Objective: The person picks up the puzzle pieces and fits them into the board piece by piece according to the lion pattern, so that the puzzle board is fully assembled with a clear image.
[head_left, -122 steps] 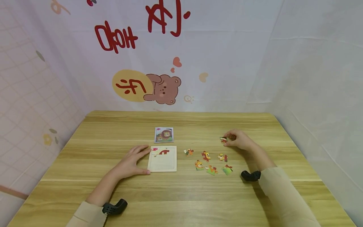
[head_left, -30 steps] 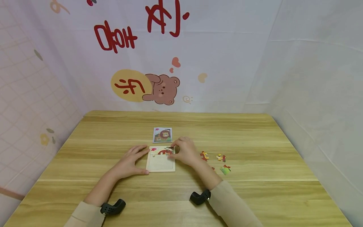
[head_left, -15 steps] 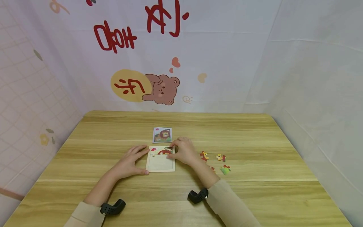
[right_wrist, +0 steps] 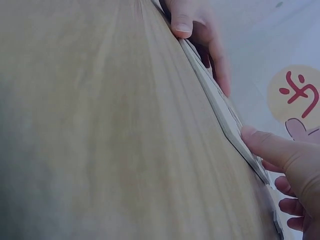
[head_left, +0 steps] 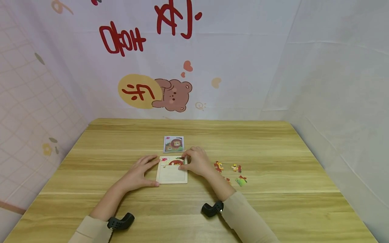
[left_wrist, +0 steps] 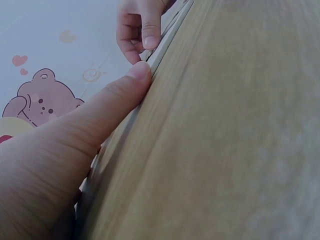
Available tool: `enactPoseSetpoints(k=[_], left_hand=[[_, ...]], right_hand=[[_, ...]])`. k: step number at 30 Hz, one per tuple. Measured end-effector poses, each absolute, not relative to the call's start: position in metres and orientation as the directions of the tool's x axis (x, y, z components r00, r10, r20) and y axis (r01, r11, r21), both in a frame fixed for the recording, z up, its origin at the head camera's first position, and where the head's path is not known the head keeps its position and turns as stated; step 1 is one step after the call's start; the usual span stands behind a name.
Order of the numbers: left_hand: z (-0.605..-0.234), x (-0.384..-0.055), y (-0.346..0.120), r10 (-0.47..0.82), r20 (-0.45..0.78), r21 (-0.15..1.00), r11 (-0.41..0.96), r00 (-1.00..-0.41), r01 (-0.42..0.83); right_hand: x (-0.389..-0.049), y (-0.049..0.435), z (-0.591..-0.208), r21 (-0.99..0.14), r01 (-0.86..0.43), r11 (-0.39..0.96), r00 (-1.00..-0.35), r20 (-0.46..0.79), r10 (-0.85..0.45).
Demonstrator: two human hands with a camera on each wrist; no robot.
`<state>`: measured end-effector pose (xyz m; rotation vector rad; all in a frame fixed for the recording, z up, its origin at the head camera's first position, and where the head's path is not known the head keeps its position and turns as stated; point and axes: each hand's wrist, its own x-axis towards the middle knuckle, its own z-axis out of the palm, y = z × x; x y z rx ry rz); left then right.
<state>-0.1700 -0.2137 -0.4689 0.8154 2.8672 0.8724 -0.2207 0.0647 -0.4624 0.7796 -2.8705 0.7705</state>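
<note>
A pale square puzzle tray point(head_left: 170, 182) lies on the table between the hands, with pink, red and green pieces along its top row and a bare lower part. My left hand point(head_left: 138, 175) rests spread at the tray's left side, its thumb point(left_wrist: 115, 100) on the near left corner. At the upper right corner my right hand point(head_left: 197, 163) pinches a puzzle piece point(head_left: 180, 160) that sits in the tray, its thumb and forefinger bent over it. Part of that piece is hidden by the fingers.
Behind the tray lies a lion picture card point(head_left: 174, 144). Right of the right forearm are loose puzzle pieces: a red-yellow piece point(head_left: 218, 166), a yellow-maroon piece point(head_left: 236, 167) and a green piece point(head_left: 241, 181). The forearm partly covers others. A printed cloth wall point(head_left: 243, 67) stands behind the table.
My right hand has carried the puzzle piece from the table's right side leftward into the tray's upper right corner. Over the last second it has barely moved. My left hand stays put.
</note>
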Motion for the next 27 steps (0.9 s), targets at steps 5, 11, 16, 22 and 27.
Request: enactPoseSetpoints(k=[5,11,16,22,27], left_hand=[[-0.4684,-0.1703,-0.214,0.492,0.11,0.528,0.707,-0.863,0.47],[-0.4691,-0.1707,-0.2134,0.493,0.112,0.523,0.709,-0.863,0.473],[-0.4692,-0.1703,-0.2135,0.493,0.113,0.521,0.71,-0.863,0.474],[-0.4689,-0.17,-0.2138,0.492,0.114,0.526,0.707,-0.863,0.473],[-0.4694,-0.1702,-0.214,0.486,0.105,0.531,0.71,-0.867,0.463]], right_hand=[[-0.2217,0.0651,-0.4638,-0.464,-0.502,0.73,-0.863,0.217,-0.456],[-0.2215,0.0659,-0.4645,-0.478,-0.527,0.703,-0.848,0.242,-0.471],[-0.22,0.066,-0.4643,-0.473,-0.545,0.692,-0.837,0.247,-0.489],[-0.2197,0.0643,-0.4636,-0.45,-0.53,0.719,-0.846,0.233,-0.479],[-0.2184,0.0617,-0.4614,-0.43,-0.525,0.734,-0.85,0.232,-0.473]])
